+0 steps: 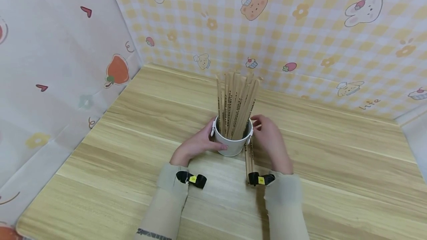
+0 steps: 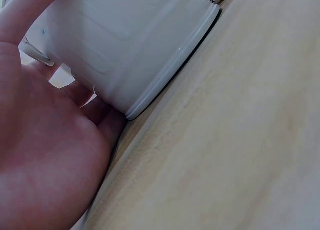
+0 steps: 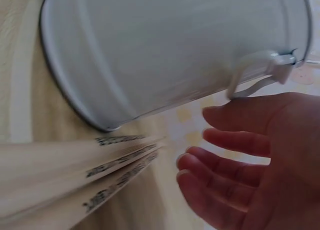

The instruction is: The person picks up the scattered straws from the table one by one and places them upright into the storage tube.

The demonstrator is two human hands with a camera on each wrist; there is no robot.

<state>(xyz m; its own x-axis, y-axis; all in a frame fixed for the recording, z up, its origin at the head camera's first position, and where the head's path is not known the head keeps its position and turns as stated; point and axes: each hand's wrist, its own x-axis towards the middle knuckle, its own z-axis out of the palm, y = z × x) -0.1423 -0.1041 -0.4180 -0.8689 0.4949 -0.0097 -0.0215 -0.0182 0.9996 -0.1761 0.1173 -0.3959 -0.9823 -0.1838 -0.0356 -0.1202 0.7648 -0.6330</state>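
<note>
A small white metal bucket [image 1: 230, 146] stands on the table, packed with long slim chopsticks in printed brown paper sleeves [image 1: 235, 106] that lean upright past its rim. My left hand [image 1: 201, 142] grips the bucket from its left side, thumb across the front and fingers around behind, as the left wrist view also shows. On the other side is my right hand [image 1: 268, 136], beside the bucket's right handle [image 3: 257, 72]. Its fingers [image 3: 225, 177] are loosely bent with nothing between them, and its thumb is right at the handle. Several more sleeved chopsticks [image 3: 75, 182] lie on the table between bucket and right wrist.
The wooden table [image 1: 110, 151] reaches back to a wall covered in yellow checked cloth [image 1: 310, 47]. A white printed cloth [image 1: 66, 47] hangs along the left edge. Black wrist cameras [image 1: 191, 179] sit on both sleeves.
</note>
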